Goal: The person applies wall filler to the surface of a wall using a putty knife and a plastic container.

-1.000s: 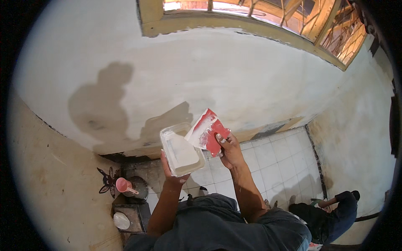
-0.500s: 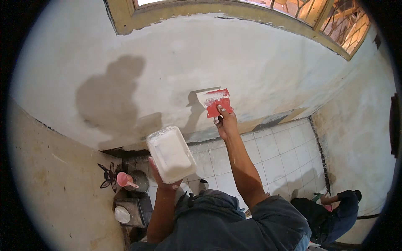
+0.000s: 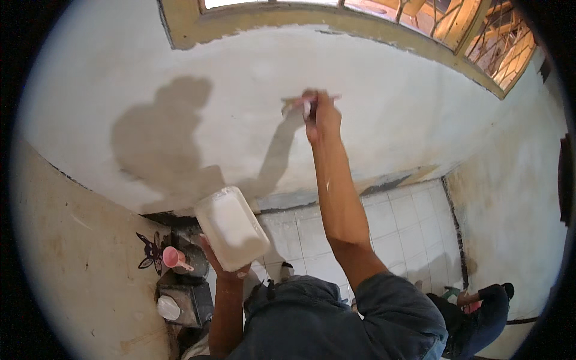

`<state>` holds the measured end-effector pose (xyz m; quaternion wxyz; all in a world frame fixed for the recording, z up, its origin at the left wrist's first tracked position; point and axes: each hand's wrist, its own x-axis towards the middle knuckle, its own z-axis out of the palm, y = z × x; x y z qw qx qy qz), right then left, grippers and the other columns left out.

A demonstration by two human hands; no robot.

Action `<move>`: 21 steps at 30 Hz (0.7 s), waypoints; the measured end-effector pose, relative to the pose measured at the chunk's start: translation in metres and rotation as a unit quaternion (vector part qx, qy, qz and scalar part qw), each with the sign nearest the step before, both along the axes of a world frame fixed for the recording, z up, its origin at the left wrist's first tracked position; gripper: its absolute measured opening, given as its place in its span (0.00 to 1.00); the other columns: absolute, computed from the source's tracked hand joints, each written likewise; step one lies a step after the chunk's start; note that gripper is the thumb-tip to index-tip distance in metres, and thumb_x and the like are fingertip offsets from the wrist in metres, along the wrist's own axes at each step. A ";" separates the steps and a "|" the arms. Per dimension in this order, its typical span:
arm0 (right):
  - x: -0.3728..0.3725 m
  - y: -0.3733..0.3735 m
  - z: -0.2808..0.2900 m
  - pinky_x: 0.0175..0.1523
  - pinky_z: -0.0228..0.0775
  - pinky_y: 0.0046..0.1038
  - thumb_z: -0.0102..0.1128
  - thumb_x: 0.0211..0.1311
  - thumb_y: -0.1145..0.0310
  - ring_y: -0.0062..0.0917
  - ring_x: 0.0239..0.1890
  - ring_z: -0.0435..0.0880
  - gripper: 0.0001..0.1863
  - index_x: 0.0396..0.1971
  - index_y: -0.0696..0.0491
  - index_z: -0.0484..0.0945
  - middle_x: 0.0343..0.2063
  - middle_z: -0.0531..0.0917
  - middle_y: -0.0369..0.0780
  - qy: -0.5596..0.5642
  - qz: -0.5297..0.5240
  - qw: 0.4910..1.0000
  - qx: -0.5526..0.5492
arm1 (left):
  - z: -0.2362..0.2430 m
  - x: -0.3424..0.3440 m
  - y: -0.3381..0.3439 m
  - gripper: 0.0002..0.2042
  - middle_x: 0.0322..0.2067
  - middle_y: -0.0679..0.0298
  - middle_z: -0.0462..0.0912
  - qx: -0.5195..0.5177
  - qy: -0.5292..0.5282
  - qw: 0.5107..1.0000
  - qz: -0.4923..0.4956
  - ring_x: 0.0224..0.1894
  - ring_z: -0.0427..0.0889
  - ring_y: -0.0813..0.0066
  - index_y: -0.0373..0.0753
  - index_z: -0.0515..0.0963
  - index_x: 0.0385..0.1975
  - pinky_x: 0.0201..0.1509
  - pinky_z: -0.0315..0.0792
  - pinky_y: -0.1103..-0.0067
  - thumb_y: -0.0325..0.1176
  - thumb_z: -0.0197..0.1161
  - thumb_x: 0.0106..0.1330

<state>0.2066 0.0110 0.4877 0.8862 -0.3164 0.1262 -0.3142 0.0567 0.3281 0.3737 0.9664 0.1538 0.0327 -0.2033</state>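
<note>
My right hand (image 3: 322, 117) grips a red putty scraper (image 3: 297, 103), seen nearly edge-on and held up at the white wall (image 3: 252, 78). Its blade has pale filler on it, and whether it touches the wall is hard to tell. Down to the left, my left hand (image 3: 225, 264) holds a white rectangular tray (image 3: 260, 245) from beneath, its fingers mostly hidden. Smooth cream-white filler (image 3: 231, 222) lies in the tray, and some is smeared on its rim.
A yellow window frame (image 3: 258, 21) with bars runs above. At lower left are a pink dipper (image 3: 174, 257), a dark bucket (image 3: 195, 264) and a box-like stand (image 3: 195, 300). Another person (image 3: 480, 318) bends at lower right on the tiled floor (image 3: 390, 222).
My right hand has moved up the wall and turned the scraper from face-on to nearly edge-on. The tray has shifted slightly left and down in the view.
</note>
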 end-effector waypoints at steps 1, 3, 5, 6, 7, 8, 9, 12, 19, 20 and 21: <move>-0.003 0.005 0.018 0.36 0.72 0.22 0.52 0.68 0.70 0.20 0.39 0.77 0.07 0.39 0.58 0.75 0.34 0.79 0.38 -0.016 0.008 1.000 -0.004 | -0.005 -0.002 0.005 0.38 0.65 0.61 0.66 0.033 -0.026 0.999 0.005 0.63 0.71 0.57 0.52 0.55 0.71 0.63 0.68 0.53 0.68 0.44 0.66; -0.024 0.018 0.059 0.34 0.70 0.24 0.56 0.63 0.72 0.21 0.33 0.75 0.06 0.37 0.57 0.75 0.31 0.78 0.37 -0.003 -0.003 1.000 0.015 | -0.009 -0.001 0.012 0.38 0.65 0.61 0.66 0.069 -0.053 0.996 0.014 0.64 0.70 0.59 0.51 0.53 0.71 0.64 0.69 0.56 0.68 0.43 0.67; -0.055 0.021 0.058 0.30 0.69 0.24 0.57 0.60 0.73 0.21 0.25 0.74 0.05 0.35 0.56 0.75 0.27 0.77 0.36 -0.002 -0.005 1.000 0.003 | -0.015 -0.003 0.014 0.38 0.65 0.61 0.66 0.078 -0.029 0.996 0.031 0.63 0.71 0.58 0.51 0.53 0.71 0.63 0.70 0.55 0.67 0.44 0.67; -0.069 0.021 0.051 0.32 0.70 0.25 0.56 0.61 0.72 0.22 0.28 0.76 0.05 0.36 0.56 0.75 0.29 0.78 0.35 -0.004 -0.025 1.000 -0.008 | -0.017 -0.004 0.012 0.38 0.65 0.61 0.66 0.079 -0.022 0.996 0.032 0.63 0.71 0.58 0.51 0.53 0.71 0.63 0.70 0.55 0.67 0.44 0.67; -0.085 0.018 0.045 0.35 0.71 0.26 0.56 0.61 0.71 0.23 0.30 0.77 0.06 0.37 0.55 0.75 0.30 0.78 0.35 -0.007 -0.051 0.998 -0.023 | -0.013 -0.006 0.007 0.38 0.65 0.61 0.66 0.058 -0.026 0.998 0.019 0.63 0.71 0.58 0.51 0.53 0.71 0.62 0.71 0.55 0.67 0.44 0.67; -0.094 0.018 0.033 0.35 0.71 0.26 0.56 0.61 0.71 0.23 0.30 0.77 0.06 0.37 0.55 0.75 0.30 0.78 0.35 -0.002 -0.051 0.998 -0.024 | -0.010 -0.007 0.005 0.38 0.65 0.61 0.66 0.038 -0.031 0.999 0.013 0.63 0.71 0.58 0.50 0.53 0.71 0.62 0.71 0.55 0.67 0.44 0.67; -0.100 0.019 0.016 0.33 0.72 0.26 0.57 0.62 0.71 0.23 0.30 0.78 0.05 0.36 0.54 0.76 0.31 0.79 0.35 0.040 -0.069 0.997 -0.012 | -0.007 -0.007 0.005 0.38 0.65 0.61 0.66 0.038 -0.026 0.999 0.014 0.63 0.71 0.58 0.50 0.53 0.71 0.62 0.71 0.55 0.67 0.44 0.67; -0.115 0.013 -0.045 0.33 0.73 0.25 0.60 0.63 0.71 0.23 0.31 0.79 0.04 0.37 0.52 0.77 0.32 0.81 0.35 0.118 -0.058 0.991 -0.007 | -0.006 -0.007 0.002 0.38 0.65 0.60 0.66 -0.032 -0.070 0.995 -0.065 0.63 0.71 0.57 0.50 0.54 0.71 0.61 0.72 0.55 0.67 0.44 0.67; -0.092 0.023 -0.118 0.38 0.71 0.27 0.60 0.62 0.70 0.23 0.35 0.79 0.08 0.40 0.50 0.77 0.36 0.81 0.34 0.207 0.043 0.977 0.003 | 0.000 -0.010 0.003 0.39 0.64 0.59 0.69 0.028 0.014 0.999 -0.006 0.61 0.73 0.50 0.50 0.61 0.68 0.63 0.65 0.45 0.67 0.55 0.62; -0.087 0.027 -0.113 0.40 0.71 0.30 0.59 0.62 0.70 0.23 0.36 0.80 0.09 0.42 0.49 0.76 0.37 0.80 0.34 0.204 0.055 0.977 -0.001 | 0.003 -0.011 0.003 0.39 0.63 0.59 0.70 0.013 0.008 1.000 -0.012 0.59 0.74 0.49 0.50 0.62 0.68 0.62 0.65 0.44 0.67 0.56 0.61; -0.083 0.029 -0.107 0.41 0.71 0.29 0.58 0.62 0.70 0.24 0.36 0.79 0.10 0.43 0.49 0.74 0.38 0.80 0.35 0.190 0.056 0.980 0.002 | 0.001 -0.013 0.004 0.39 0.63 0.59 0.70 0.014 0.009 1.000 -0.012 0.59 0.74 0.49 0.50 0.62 0.68 0.62 0.65 0.44 0.67 0.56 0.61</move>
